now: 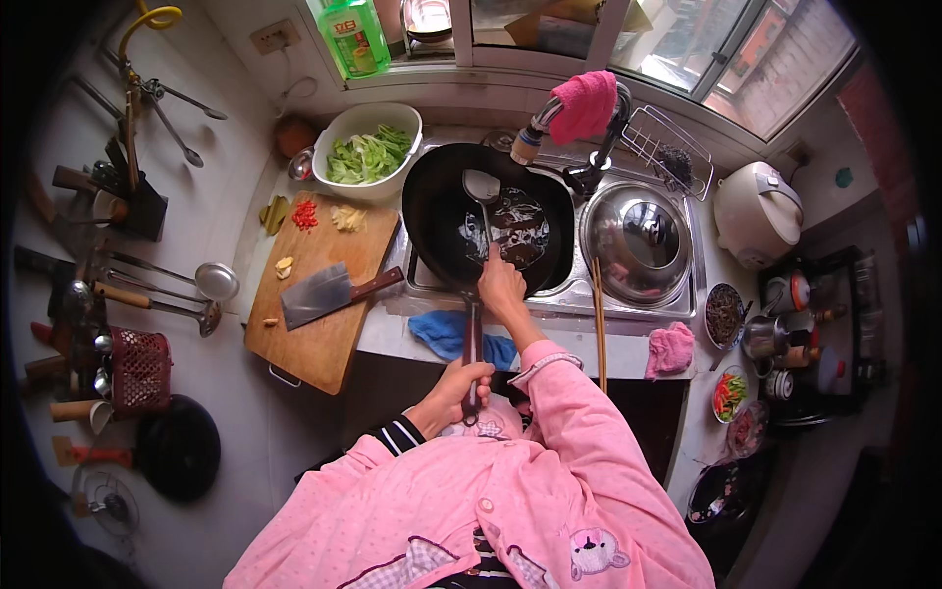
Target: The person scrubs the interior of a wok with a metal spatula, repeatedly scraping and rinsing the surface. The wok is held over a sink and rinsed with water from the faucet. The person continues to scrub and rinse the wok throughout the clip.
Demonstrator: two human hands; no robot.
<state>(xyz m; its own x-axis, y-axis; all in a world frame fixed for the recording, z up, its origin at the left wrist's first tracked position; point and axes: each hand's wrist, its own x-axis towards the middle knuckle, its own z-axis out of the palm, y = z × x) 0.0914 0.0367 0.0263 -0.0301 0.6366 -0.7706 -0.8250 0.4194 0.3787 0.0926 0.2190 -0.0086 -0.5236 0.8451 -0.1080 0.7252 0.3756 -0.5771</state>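
My left hand (458, 390) is wrapped around the handle of a dark wok (434, 191), which sits over the steel sink. In my right hand (503, 283) is the handle of a metal spatula (481, 186), its blade inside the wok against the far wall. Clear, shiny liquid pools in the wok's bottom. Under the wok handle a blue cloth (434, 333) lies on the counter's front edge. Left of the wok, a cleaver (318, 296) rests on a wooden cutting board (316, 361) with chopped red chili (305, 216) and pale chopped pieces (349, 218).
A white basin (324, 179) of cut greens stands behind the board. The faucet (589, 173), draped with a pink cloth (585, 107), rises behind the wok. Right are a steel lid (611, 258), chopsticks (600, 331) jutting past the edge, a rice cooker (754, 213) and several filled dishes.
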